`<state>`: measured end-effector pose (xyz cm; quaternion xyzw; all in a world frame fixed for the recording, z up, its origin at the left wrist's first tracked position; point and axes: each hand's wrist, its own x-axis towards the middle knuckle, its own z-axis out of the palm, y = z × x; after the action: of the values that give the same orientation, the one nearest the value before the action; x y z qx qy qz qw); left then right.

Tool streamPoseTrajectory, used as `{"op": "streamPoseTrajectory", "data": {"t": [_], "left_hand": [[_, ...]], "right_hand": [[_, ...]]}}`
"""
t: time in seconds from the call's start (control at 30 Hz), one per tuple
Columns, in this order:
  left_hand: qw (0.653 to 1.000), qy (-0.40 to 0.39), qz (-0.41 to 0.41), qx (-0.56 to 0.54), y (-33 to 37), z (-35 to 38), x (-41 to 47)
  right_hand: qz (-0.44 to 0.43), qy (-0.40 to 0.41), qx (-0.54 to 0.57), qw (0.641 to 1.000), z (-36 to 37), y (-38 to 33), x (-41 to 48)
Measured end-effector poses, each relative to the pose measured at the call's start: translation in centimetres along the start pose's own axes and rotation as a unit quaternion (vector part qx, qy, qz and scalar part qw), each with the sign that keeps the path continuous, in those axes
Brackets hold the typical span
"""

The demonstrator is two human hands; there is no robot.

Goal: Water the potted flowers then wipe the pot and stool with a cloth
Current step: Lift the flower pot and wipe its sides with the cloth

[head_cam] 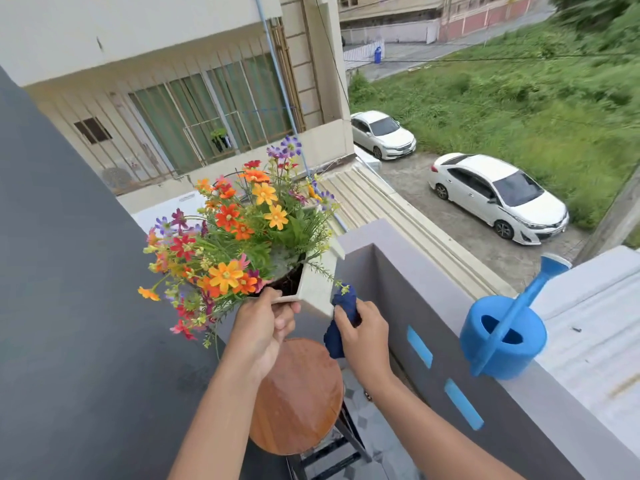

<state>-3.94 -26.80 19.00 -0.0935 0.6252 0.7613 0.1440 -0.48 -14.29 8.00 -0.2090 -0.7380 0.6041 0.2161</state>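
Observation:
My left hand [265, 327] grips the near rim of a square white pot [317, 285] and holds it tilted in the air above the stool. Orange, red, yellow and purple flowers [239, 233] spill out of the pot toward the left. My right hand [367, 336] is closed on a dark blue cloth [343, 317], which is pressed against the pot's right side wall. Below both hands stands the round wooden stool [301, 403], its brown top bare and shiny.
A blue watering can [505, 337] sits on the grey balcony ledge [391, 237] at the right. A dark wall [69, 306] runs along the left. Far beyond the ledge are a neighbouring building, two white cars and grass.

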Motion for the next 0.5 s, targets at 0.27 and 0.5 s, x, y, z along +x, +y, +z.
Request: {"op": "streamPoseTrajectory", "data": {"t": [0.27,0.5], "left_hand": [[0.997,0.009,0.041,0.067,-0.4,1.0,-0.4],[0.989,0.0,0.026,0.142,-0.3,-0.1,-0.1]], "right_hand": [[-0.066,0.003,0.029,0.997,-0.1,-3.9,0.2],[-0.107,0.031,0.067,0.992,-1.7,-7.2,4.1]]}}
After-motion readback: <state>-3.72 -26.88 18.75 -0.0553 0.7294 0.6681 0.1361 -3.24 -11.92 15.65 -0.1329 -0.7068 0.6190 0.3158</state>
